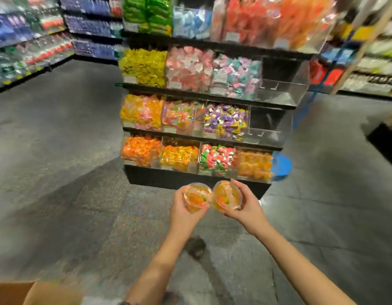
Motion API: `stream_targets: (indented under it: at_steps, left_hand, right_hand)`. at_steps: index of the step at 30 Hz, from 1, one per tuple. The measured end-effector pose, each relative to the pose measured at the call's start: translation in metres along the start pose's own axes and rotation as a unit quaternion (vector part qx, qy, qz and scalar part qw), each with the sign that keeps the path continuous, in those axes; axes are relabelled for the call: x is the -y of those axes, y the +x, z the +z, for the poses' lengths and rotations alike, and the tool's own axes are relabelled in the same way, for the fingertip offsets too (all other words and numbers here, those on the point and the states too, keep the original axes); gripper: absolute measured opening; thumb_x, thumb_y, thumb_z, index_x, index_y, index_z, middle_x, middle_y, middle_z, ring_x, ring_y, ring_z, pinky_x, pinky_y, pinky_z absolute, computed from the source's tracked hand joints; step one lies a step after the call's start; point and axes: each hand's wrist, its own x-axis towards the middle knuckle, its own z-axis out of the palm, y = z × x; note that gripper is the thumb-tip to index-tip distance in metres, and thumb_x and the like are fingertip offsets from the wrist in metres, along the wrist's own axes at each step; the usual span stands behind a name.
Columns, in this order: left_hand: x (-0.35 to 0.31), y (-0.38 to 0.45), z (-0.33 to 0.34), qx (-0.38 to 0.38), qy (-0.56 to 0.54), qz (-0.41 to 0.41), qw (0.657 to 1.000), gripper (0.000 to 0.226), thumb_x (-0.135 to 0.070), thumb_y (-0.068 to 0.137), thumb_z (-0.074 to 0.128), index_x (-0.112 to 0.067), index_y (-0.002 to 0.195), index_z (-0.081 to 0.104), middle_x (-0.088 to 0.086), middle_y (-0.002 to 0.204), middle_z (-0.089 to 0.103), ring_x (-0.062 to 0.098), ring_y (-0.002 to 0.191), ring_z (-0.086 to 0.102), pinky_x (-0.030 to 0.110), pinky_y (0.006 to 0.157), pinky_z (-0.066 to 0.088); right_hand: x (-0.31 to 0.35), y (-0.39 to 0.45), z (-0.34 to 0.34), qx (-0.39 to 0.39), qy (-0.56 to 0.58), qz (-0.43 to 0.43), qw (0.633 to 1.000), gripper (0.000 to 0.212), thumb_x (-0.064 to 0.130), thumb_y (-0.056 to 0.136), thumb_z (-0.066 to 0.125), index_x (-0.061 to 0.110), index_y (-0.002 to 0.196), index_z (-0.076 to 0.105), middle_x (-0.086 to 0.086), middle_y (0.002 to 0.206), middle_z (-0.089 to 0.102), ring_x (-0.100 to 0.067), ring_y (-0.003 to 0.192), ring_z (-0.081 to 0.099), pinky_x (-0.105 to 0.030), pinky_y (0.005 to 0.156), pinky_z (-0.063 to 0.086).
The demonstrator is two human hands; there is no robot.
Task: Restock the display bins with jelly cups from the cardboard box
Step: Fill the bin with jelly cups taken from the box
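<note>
My left hand [181,213] grips one orange jelly cup [196,197] and my right hand [249,208] grips another orange jelly cup [227,194]. Both cups are held side by side, nearly touching, above the grey floor in front of the display rack [199,177]. Its clear bins hold bright wrapped sweets; the bottom-right bin [254,165] holds orange jelly cups. Two bins on the right, one on the middle shelf [265,126] and one on the shelf above [283,84], look empty. A corner of the cardboard box [21,292] shows at the bottom left.
Stocked shelves [32,40] line the wall at left and more shelves [375,62] stand at far right. A blue object [283,165] sits behind the rack's lower right corner. A dark fixture [384,142] juts in from the right edge. Grey floor [58,150] surrounds the rack.
</note>
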Motion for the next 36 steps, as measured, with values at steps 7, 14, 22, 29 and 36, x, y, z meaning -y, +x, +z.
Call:
stream_targets:
  at_steps: [7,14,22,29,36]
  left_hand:
    - [0.001,0.052,0.148,0.057,-0.021,-0.037,0.997,0.073,-0.023,0.043,0.092,-0.028,0.099,0.044,-0.002,0.101,0.061,0.013,0.090,0.063,0.030,0.083,0.052]
    - [0.015,0.126,0.249,0.097,0.021,-0.058,0.993,0.069,-0.006,0.054,0.092,-0.026,0.101,0.045,-0.006,0.095,0.062,-0.004,0.076,0.062,0.014,0.070,0.049]
    - [0.050,0.234,0.369,0.102,0.064,-0.092,0.988,0.074,-0.020,0.056,0.092,-0.027,0.111,0.043,-0.008,0.105,0.058,0.006,0.093,0.060,0.010,0.073,0.046]
    - [0.078,0.323,0.455,0.090,0.064,-0.150,0.982,0.069,-0.011,0.058,0.090,-0.021,0.108,0.044,-0.019,0.095,0.050,-0.007,0.083,0.052,0.001,0.065,0.038]
    - [0.148,0.397,0.504,0.078,0.117,-0.209,0.968,0.072,-0.014,0.057,0.091,-0.024,0.108,0.041,-0.022,0.091,0.049,-0.006,0.079,0.050,-0.003,0.064,0.035]
  right_hand:
    - [-0.059,0.045,-0.123,-0.063,-0.028,0.045,0.997,0.081,0.011,0.053,0.092,0.032,0.118,0.048,0.004,0.120,0.059,0.002,0.105,0.058,-0.012,0.084,0.047]
    - [-0.113,0.102,-0.194,-0.107,-0.011,0.089,0.990,0.074,0.003,0.054,0.090,0.024,0.114,0.051,0.004,0.116,0.059,0.002,0.104,0.057,-0.008,0.078,0.047]
    - [-0.178,0.220,-0.277,-0.101,-0.041,0.151,0.982,0.082,0.003,0.059,0.086,0.018,0.128,0.045,0.009,0.116,0.056,-0.002,0.105,0.056,-0.004,0.082,0.042]
    - [-0.239,0.330,-0.344,-0.040,-0.128,0.223,0.966,0.077,0.018,0.063,0.087,0.029,0.128,0.047,0.010,0.118,0.051,-0.006,0.110,0.052,-0.011,0.086,0.038]
    - [-0.334,0.417,-0.376,0.014,-0.227,0.229,0.946,0.075,0.017,0.060,0.083,0.015,0.129,0.052,0.005,0.113,0.053,-0.007,0.102,0.049,-0.010,0.084,0.033]
